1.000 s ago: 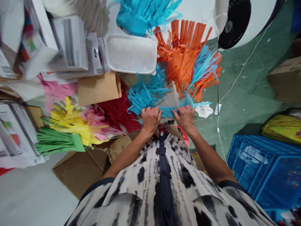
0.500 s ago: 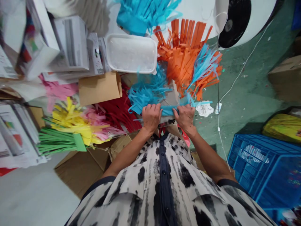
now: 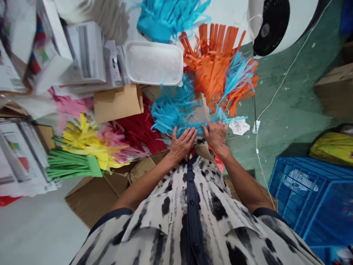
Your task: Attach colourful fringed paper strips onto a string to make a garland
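Left hand (image 3: 182,144) has uncurled onto the blue strip (image 3: 197,126), right hand (image 3: 217,134) clamped on its edge, green floor (image 3: 286,117) stretching beyond.

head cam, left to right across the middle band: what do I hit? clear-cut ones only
Printed white sheets → green fringed strip → dark red fringe → left hand → right hand → crumpled white paper → blue plastic crate.
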`<state>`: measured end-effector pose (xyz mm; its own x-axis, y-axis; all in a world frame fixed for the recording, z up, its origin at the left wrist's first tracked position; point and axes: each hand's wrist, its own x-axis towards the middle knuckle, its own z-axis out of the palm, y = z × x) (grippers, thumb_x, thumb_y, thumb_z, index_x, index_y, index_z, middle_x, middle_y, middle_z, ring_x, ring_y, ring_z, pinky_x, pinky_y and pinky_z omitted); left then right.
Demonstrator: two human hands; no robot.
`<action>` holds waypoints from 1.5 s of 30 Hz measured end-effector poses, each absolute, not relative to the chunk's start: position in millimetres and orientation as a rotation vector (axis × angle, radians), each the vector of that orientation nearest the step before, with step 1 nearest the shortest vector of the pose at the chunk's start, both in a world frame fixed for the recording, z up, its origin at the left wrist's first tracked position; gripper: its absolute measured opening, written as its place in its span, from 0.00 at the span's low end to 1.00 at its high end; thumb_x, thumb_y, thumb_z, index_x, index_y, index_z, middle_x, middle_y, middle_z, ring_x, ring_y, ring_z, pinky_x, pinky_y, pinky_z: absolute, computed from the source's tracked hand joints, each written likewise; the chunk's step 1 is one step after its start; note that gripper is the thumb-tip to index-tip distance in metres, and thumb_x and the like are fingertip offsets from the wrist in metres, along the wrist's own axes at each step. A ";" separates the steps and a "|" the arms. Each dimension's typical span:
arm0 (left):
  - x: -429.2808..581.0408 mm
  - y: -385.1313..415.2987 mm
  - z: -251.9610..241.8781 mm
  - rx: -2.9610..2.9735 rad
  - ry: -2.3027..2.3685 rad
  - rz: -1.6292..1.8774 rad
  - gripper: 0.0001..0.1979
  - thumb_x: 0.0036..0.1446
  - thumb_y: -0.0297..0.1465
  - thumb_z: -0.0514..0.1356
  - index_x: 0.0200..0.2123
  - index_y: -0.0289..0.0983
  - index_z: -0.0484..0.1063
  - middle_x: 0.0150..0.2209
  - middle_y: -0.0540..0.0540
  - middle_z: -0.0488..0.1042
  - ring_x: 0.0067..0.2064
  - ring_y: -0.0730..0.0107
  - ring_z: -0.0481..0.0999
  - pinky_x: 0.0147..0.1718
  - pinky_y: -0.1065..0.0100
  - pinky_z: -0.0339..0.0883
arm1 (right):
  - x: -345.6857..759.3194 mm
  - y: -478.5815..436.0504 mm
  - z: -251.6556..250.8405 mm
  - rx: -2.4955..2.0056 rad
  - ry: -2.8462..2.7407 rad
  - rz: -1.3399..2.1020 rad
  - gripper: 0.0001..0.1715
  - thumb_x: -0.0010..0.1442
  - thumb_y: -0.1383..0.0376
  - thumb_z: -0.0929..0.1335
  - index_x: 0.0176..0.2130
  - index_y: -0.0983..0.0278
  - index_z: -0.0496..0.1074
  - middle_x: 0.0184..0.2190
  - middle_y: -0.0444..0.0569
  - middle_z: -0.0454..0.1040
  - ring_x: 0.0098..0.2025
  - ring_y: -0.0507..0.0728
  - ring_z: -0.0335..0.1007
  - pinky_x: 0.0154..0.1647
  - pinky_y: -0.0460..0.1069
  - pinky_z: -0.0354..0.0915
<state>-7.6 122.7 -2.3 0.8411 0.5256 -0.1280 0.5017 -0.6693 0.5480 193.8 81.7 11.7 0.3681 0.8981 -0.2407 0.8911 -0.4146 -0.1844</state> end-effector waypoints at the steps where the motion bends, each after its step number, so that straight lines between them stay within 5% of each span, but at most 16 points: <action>1: -7.6 123.2 -1.4 2.426 0.751 0.048 0.30 0.75 0.34 0.52 0.76 0.47 0.54 0.73 0.39 0.63 0.74 0.51 0.64 0.74 0.28 0.29 | 193.5 80.6 9.9 -2.570 -1.682 0.437 0.25 0.76 0.53 0.60 0.35 0.60 0.78 0.33 0.57 0.80 0.42 0.66 0.68 0.48 0.60 0.56; 4: -7.0 124.3 1.3 2.421 0.757 0.038 0.30 0.74 0.33 0.53 0.76 0.50 0.54 0.73 0.40 0.62 0.74 0.51 0.64 0.74 0.28 0.28 | 192.6 76.3 7.4 -2.592 -1.644 0.374 0.24 0.75 0.52 0.61 0.41 0.62 0.78 0.37 0.59 0.79 0.45 0.68 0.68 0.49 0.61 0.58; 8: -6.8 123.6 2.7 2.433 0.749 0.020 0.30 0.74 0.33 0.52 0.76 0.50 0.54 0.75 0.41 0.58 0.75 0.52 0.61 0.74 0.28 0.25 | 189.3 61.2 10.9 -2.569 -1.598 0.245 0.23 0.76 0.57 0.61 0.60 0.62 0.74 0.57 0.63 0.77 0.60 0.71 0.67 0.60 0.65 0.55; 13: -5.2 123.6 2.5 2.444 0.737 0.016 0.29 0.74 0.33 0.52 0.75 0.50 0.56 0.75 0.41 0.57 0.75 0.52 0.60 0.73 0.28 0.23 | 186.4 28.1 8.9 -2.172 -1.992 0.510 0.28 0.74 0.68 0.62 0.68 0.52 0.70 0.67 0.51 0.73 0.68 0.65 0.66 0.68 0.63 0.50; 19: -30.7 138.1 2.0 2.442 0.694 -0.006 0.27 0.73 0.31 0.54 0.72 0.50 0.63 0.71 0.40 0.67 0.74 0.53 0.64 0.74 0.29 0.24 | 208.1 15.9 0.0 -2.167 -2.013 0.453 0.27 0.72 0.69 0.63 0.66 0.53 0.73 0.63 0.50 0.77 0.64 0.64 0.71 0.69 0.65 0.48; 23: -66.5 150.0 11.5 2.441 0.836 0.083 0.19 0.72 0.31 0.56 0.60 0.52 0.76 0.64 0.44 0.76 0.70 0.50 0.70 0.72 0.25 0.25 | 220.9 26.3 -0.1 -2.132 -2.049 0.468 0.21 0.73 0.67 0.64 0.59 0.52 0.78 0.60 0.47 0.80 0.63 0.63 0.71 0.69 0.64 0.45; 27: -62.6 146.0 21.3 2.419 1.002 0.201 0.12 0.70 0.33 0.59 0.49 0.50 0.82 0.58 0.45 0.81 0.63 0.52 0.76 0.73 0.32 0.46 | 226.1 37.0 -0.5 -2.088 -2.080 0.493 0.18 0.75 0.66 0.64 0.54 0.53 0.80 0.57 0.46 0.82 0.62 0.62 0.71 0.65 0.61 0.45; 31: -11.6 133.9 13.4 2.399 0.698 0.144 0.19 0.73 0.29 0.52 0.59 0.43 0.77 0.59 0.40 0.79 0.64 0.56 0.75 0.66 0.49 0.67 | 230.9 43.3 0.1 -2.024 -2.183 0.508 0.19 0.75 0.67 0.62 0.56 0.54 0.79 0.57 0.47 0.82 0.61 0.61 0.70 0.63 0.60 0.45; 36: 31.7 134.2 5.3 2.453 0.840 0.062 0.21 0.73 0.27 0.48 0.63 0.29 0.71 0.63 0.29 0.73 0.66 0.45 0.71 0.65 0.48 0.66 | 230.7 49.3 5.5 -1.994 -2.267 0.489 0.20 0.76 0.66 0.60 0.56 0.59 0.78 0.54 0.51 0.82 0.59 0.61 0.69 0.61 0.59 0.43; 45: 39.0 140.0 11.9 2.569 0.858 -0.014 0.20 0.71 0.28 0.52 0.61 0.29 0.71 0.59 0.29 0.74 0.59 0.44 0.73 0.57 0.49 0.70 | 222.0 60.2 -1.0 -1.958 -2.241 0.237 0.16 0.75 0.66 0.62 0.51 0.60 0.78 0.47 0.52 0.83 0.54 0.61 0.70 0.58 0.58 0.46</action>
